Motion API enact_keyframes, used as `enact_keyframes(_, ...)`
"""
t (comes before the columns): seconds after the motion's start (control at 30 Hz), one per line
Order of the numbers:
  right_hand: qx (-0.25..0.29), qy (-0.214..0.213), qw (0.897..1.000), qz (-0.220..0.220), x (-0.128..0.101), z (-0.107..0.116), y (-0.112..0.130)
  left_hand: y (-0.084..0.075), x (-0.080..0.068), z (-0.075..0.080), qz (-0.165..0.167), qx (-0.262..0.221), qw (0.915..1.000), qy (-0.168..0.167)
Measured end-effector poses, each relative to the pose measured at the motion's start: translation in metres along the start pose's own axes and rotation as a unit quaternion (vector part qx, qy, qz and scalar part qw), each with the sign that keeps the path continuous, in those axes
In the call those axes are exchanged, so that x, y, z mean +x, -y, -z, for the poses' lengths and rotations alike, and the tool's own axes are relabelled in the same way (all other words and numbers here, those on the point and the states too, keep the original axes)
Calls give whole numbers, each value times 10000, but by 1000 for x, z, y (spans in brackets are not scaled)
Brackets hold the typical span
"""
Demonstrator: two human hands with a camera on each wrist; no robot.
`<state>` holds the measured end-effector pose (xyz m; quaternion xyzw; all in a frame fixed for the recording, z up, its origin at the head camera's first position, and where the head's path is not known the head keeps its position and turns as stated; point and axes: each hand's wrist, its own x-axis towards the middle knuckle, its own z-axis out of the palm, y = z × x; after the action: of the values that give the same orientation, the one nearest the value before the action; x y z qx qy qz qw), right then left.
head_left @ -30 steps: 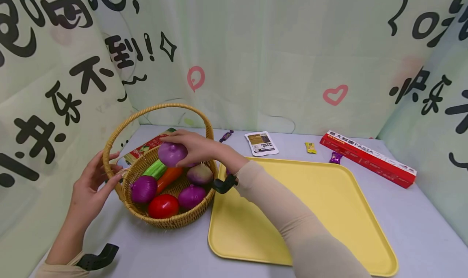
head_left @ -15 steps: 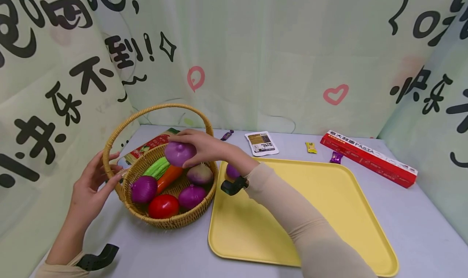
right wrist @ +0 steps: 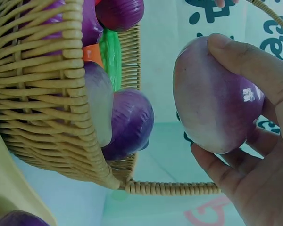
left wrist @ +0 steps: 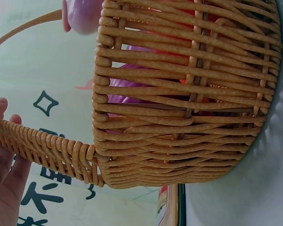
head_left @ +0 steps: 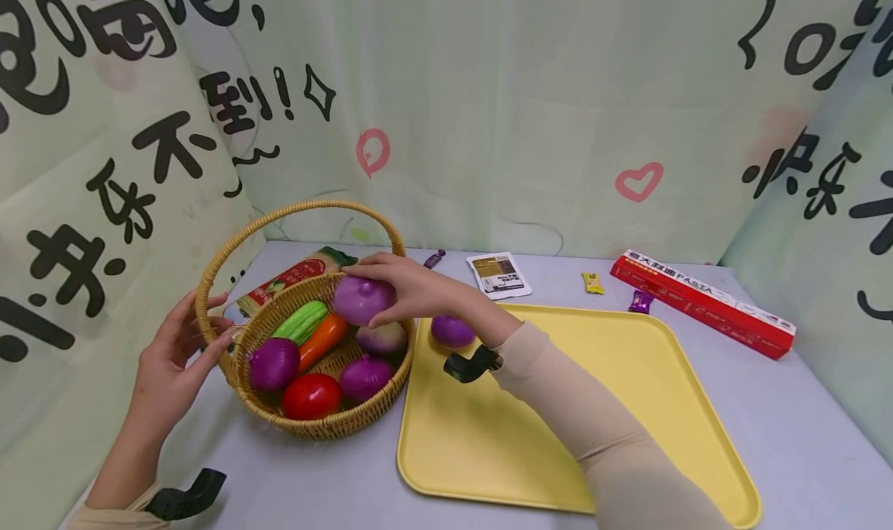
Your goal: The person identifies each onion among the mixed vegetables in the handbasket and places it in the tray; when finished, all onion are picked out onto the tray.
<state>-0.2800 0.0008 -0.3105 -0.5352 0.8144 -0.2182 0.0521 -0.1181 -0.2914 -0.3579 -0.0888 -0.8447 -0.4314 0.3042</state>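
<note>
Running this from afar, and I'd call it mid-transfer: my right grip [head_left: 412, 286] has a purple onion [head_left: 363, 301] pinched between thumb and fingers, spread only as wide as the onion itself, over the 1 o'clock side of the wicker basket [head_left: 324, 429]. The right wrist cam shows it clear of the rim, touching nothing but the fingers. My left grip [head_left: 174, 352] is curled round the basket's handle [head_left: 335, 203] at 9 o'clock, which I read as bracing. A second purple onion [head_left: 449, 331] sits near the 10 o'clock corner of the yellow tray [head_left: 502, 429], so my guess is we're unloading, with the tomato [head_left: 312, 396] and carrot [head_left: 323, 344] among what's left inside. If so, the next move wants a smooth carry toward 3 o'clock, then a soft set-down beside that onion. It looks round and slick, so I'd let it settle before releasing, or it might roll.
</note>
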Motion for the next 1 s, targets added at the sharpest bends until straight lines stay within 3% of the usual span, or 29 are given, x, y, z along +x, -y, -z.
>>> enact_keyframes(0.7,164,-195,9997,24,-41,13,1,0,0,0,-24,4,10000,-7)
enact_keyframes(1.0,207,-392,9989,-136,-69,18,-2,0,-1,0,-14,44,10000,-22)
